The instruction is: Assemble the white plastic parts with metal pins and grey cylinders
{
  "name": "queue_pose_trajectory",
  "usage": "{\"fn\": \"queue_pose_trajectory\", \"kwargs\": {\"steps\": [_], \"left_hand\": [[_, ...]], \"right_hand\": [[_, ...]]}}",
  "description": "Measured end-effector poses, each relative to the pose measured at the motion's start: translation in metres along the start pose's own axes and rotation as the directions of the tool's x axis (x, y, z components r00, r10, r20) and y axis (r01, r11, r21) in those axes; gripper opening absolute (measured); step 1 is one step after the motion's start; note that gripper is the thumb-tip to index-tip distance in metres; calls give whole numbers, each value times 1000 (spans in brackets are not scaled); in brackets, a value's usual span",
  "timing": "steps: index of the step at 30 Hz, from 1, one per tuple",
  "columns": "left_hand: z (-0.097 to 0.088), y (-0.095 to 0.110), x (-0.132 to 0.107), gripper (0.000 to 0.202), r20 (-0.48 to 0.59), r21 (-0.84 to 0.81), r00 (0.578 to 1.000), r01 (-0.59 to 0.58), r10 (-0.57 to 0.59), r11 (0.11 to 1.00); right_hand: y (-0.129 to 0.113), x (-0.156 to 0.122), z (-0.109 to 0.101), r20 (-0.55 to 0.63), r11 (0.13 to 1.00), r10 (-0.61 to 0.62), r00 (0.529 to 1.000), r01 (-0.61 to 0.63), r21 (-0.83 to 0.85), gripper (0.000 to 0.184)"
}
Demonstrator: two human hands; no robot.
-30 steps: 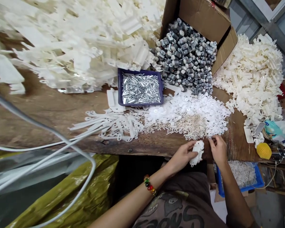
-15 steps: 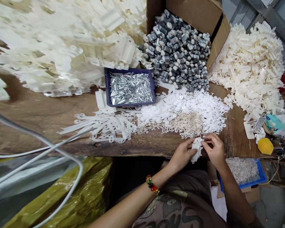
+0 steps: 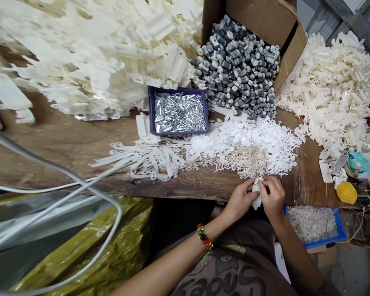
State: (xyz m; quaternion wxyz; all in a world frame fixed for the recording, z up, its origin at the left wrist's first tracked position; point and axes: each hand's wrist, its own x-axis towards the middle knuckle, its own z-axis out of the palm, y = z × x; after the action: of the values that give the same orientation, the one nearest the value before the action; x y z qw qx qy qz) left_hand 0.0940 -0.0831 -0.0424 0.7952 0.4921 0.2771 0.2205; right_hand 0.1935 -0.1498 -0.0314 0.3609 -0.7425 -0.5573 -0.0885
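Observation:
My left hand [image 3: 240, 200], with a beaded bracelet [image 3: 204, 236] on its wrist, holds a small white plastic part [image 3: 257, 196] against the near edge of the wooden workbench [image 3: 185, 187]. My right hand [image 3: 273, 198] pinches the same part from the other side, and the fingers hide most of it. Just beyond both hands lies a heap of small white plastic washers and pegs [image 3: 246, 154]. White plastic strips with ring ends [image 3: 148, 162] lie to the left of that heap.
A purple tray of metal pins [image 3: 179, 112] and an open cardboard box of small grey motors [image 3: 237, 68] stand beyond. Cream plastic parts are heaped at the back left and right. A blue bin of white parts [image 3: 311, 226] sits below right, and grey cables [image 3: 58, 181] cross the left.
My right hand has closed in on the white part from the right, and both hands now cover most of it. The view has shifted slightly with my head.

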Motion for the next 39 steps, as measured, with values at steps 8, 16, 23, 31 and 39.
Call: {"fn": "queue_pose_trajectory", "kwargs": {"steps": [8,16,23,31,39], "left_hand": [[1,7,-4,40,1,-45,1000,-22,22,999],[-16,39,2,53,30,-223,992,127,-124,967],[-53,84,29,61,-265,-9,964,-12,9,1000],[-61,80,75,65,-316,-21,944,-103,91,994],[-52,75,86,68,-319,-30,942,-125,109,992]], "right_hand": [[-5,-8,-12,180,993,-117,977,117,11,19],[12,132,7,177,1000,17,984,-19,7,19],[19,225,75,561,886,-21,828,275,-373,28],[46,212,58,480,983,-23,877,106,-147,30],[37,175,43,310,985,-57,949,3,172,14]]}}
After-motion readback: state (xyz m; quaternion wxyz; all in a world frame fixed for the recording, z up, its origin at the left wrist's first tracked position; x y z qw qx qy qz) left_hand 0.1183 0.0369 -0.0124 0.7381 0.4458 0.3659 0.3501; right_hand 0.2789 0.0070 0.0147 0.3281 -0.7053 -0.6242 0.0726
